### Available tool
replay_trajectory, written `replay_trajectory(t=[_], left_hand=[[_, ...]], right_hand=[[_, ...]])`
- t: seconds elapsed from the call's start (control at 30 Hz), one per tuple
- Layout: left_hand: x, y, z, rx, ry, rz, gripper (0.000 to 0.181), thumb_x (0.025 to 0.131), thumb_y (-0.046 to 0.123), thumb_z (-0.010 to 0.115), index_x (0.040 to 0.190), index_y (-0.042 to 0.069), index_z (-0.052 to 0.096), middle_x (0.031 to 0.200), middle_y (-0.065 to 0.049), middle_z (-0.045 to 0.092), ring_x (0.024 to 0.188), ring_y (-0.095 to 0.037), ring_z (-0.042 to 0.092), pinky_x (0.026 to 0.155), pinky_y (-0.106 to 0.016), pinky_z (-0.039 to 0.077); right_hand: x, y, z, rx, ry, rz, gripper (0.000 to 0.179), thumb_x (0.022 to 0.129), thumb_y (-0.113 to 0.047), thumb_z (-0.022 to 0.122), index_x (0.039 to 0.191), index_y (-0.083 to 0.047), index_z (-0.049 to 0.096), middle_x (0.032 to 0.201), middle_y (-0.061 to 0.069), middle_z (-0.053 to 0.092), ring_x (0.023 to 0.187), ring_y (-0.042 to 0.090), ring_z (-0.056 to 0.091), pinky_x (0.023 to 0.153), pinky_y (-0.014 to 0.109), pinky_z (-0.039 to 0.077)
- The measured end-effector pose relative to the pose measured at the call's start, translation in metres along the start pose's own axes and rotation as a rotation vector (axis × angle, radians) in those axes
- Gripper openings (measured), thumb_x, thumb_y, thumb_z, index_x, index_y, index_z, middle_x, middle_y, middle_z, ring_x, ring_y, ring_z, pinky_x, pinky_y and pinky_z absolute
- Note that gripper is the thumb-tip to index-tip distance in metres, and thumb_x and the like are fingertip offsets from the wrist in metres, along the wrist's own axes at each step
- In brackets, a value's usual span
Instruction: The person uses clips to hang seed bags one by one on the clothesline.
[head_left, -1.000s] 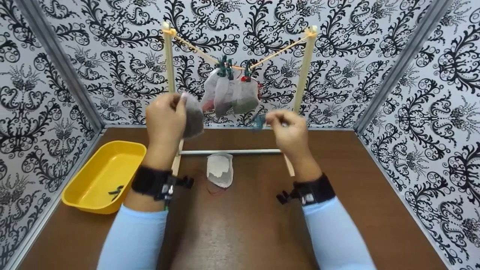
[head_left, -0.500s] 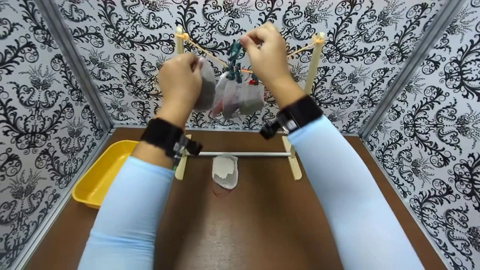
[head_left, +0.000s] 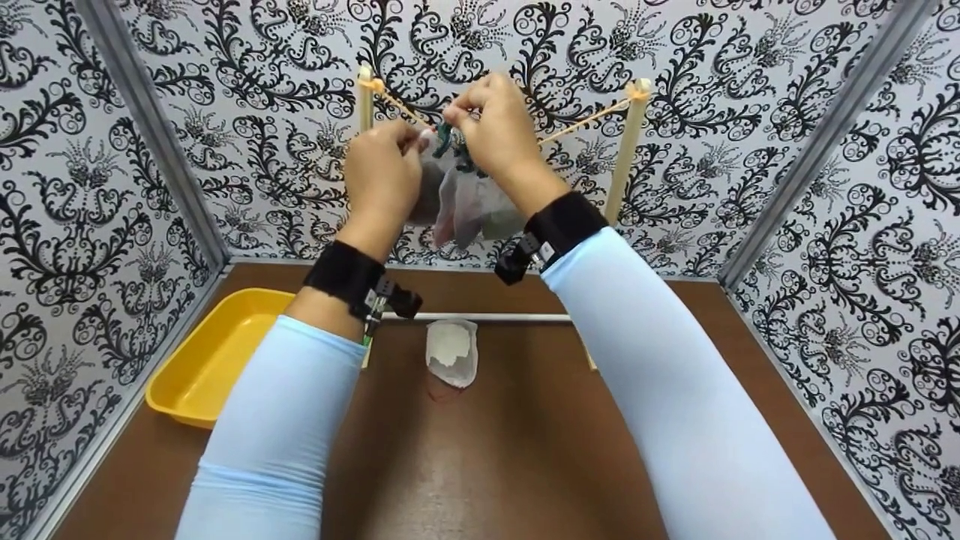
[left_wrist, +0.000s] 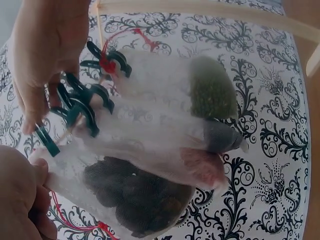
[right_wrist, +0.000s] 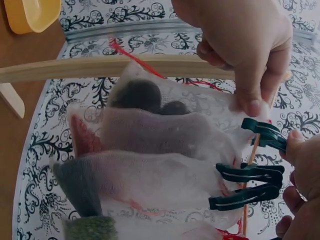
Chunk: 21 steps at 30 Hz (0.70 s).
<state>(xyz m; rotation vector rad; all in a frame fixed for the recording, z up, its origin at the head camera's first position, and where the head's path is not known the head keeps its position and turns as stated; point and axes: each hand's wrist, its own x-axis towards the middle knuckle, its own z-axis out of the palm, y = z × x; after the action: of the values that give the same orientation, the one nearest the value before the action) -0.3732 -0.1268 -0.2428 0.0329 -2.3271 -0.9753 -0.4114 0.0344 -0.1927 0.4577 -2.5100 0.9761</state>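
Observation:
My left hand [head_left: 382,169] pinches the top edge of a white mesh drawstring bag [left_wrist: 140,192] and holds it up at the cord [head_left: 583,123]. Dark round lumps show through its mesh. In my right hand [head_left: 499,124], between thumb and fingers, is a dark green spring clip [right_wrist: 265,134], its tips at the cord and the bag's top. Beside it, other green clips [right_wrist: 250,173] hold several mesh bags on the cord. One has green contents [left_wrist: 212,92], one reddish contents [left_wrist: 202,165], one dark grey contents [left_wrist: 220,136].
The cord is strung between two wooden posts [head_left: 627,154], joined low down by a white rod [head_left: 517,318]. Another mesh bag [head_left: 452,354] with pale contents lies on the brown table [head_left: 480,465]. A yellow tub [head_left: 176,412] stands at the left, partly behind my left arm.
Both hands have risen to the cord, the left with the mesh bag, the right with the clip. The right hand has then come down and left, bringing the clip beside the bag's top.

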Motion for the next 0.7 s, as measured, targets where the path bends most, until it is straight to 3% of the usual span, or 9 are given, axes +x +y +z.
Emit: replay_trajectory(t=[0.2,0.4,0.57,0.7], left_hand=[[-0.008,-0.01,0.003,-0.029,-0.02,0.002,0.021,0.108,0.031,0.079,0.123,0.019,0.085,0.128,-0.003,0.086,0.113,-0.021,0.081,0.099,-0.034,0.066],[-0.016,-0.025,0.006,-0.02,-0.044,-0.006,0.025,0.107,0.035,0.08,0.126,0.02,0.085,0.131,-0.003,0.085,0.12,-0.025,0.08,0.107,-0.042,0.064],[-0.023,-0.032,0.008,-0.058,-0.047,0.033,0.025,0.107,0.034,0.08,0.127,0.02,0.084,0.131,-0.004,0.085,0.122,-0.029,0.079,0.104,-0.045,0.063],[-0.029,-0.038,0.007,-0.077,-0.023,0.101,0.022,0.108,0.029,0.079,0.124,0.015,0.085,0.125,-0.008,0.086,0.116,-0.031,0.08,0.102,-0.046,0.063]], right_hand=[[-0.006,0.002,-0.006,-0.104,-0.164,0.034,0.034,0.108,-0.051,0.071,0.131,-0.027,0.08,0.158,-0.004,0.055,0.153,0.016,0.045,0.133,0.035,0.04],[-0.022,0.012,-0.014,-0.132,-0.273,-0.047,0.057,0.105,-0.06,0.07,0.153,-0.031,0.069,0.174,-0.005,0.046,0.163,0.019,0.038,0.138,0.044,0.037],[-0.038,0.024,-0.017,-0.082,-0.191,-0.159,0.056,0.106,-0.056,0.071,0.153,-0.025,0.07,0.174,-0.003,0.048,0.165,0.02,0.038,0.138,0.039,0.037],[-0.056,0.039,-0.02,-0.041,0.028,-0.305,0.039,0.109,-0.043,0.074,0.135,-0.015,0.079,0.165,0.003,0.06,0.16,0.027,0.045,0.14,0.04,0.031]])
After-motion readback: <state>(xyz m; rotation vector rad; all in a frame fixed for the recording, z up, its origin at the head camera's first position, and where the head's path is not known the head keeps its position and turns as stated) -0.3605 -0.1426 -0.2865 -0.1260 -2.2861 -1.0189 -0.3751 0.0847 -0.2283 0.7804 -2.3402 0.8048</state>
